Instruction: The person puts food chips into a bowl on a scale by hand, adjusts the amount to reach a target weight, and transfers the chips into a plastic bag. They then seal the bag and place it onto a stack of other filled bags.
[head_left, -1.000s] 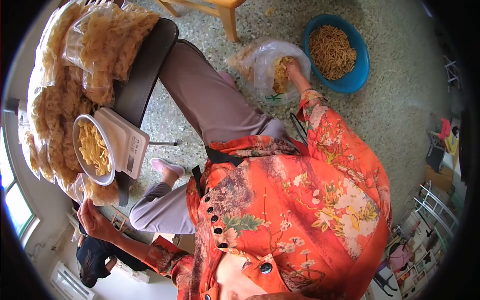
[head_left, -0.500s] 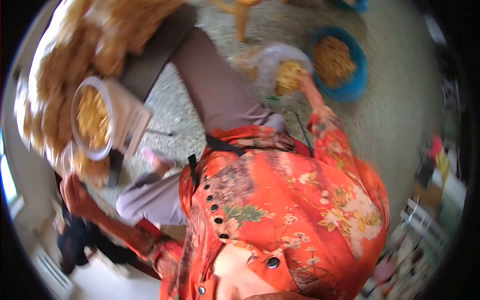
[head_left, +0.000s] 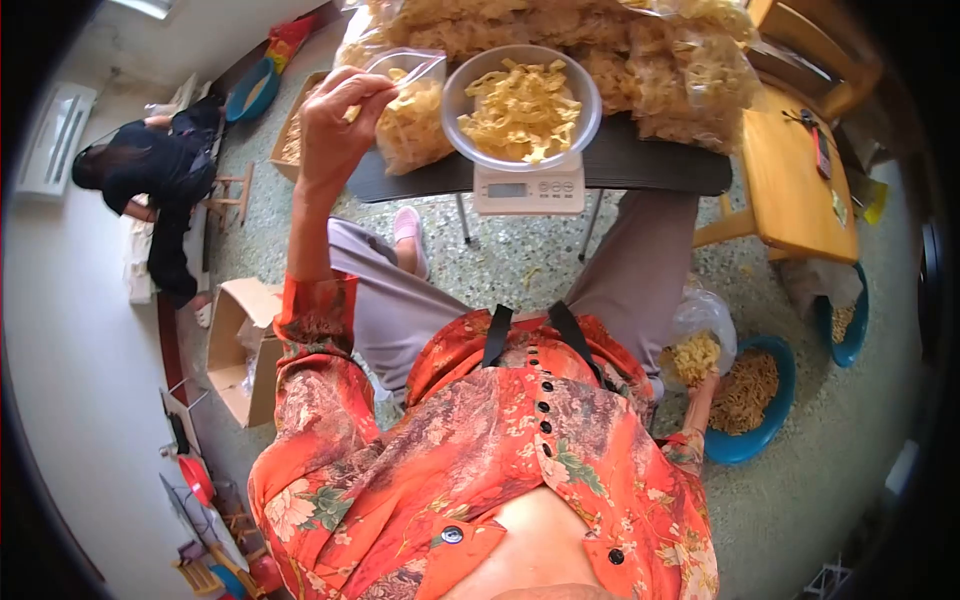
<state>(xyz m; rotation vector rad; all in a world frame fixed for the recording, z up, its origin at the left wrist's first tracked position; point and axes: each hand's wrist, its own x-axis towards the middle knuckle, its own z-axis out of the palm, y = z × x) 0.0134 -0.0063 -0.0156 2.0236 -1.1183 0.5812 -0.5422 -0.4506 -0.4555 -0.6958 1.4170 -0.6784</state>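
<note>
My left hand [head_left: 345,115] is raised at the left end of the dark bench, its thumb and fingers pinched on the top edge of a clear plastic bag [head_left: 412,125]. That bag stands upright and contains pale yellow dried strips. To its right, a translucent bowl [head_left: 592,108] of the same strips sits on a white digital scale [head_left: 530,200]. Down by my right leg, my right hand [head_left: 704,388] reaches into an open plastic bag [head_left: 705,310] of yellow strips [head_left: 694,356]. Its fingertips are hidden among them, so their grip does not show.
Filled bags [head_left: 690,85] are piled along the back of the bench [head_left: 650,160]. A blue basin [head_left: 785,395] with brown strips adjoins my right hand. A wooden chair [head_left: 800,190] stands at right, an open cardboard box [head_left: 240,365] at left. Another person [head_left: 150,170] sits farther left.
The view has swung round from my right side to face the bench and scale. My left hand stays by the clear bag, and my right hand stays at the bag on the floor.
</note>
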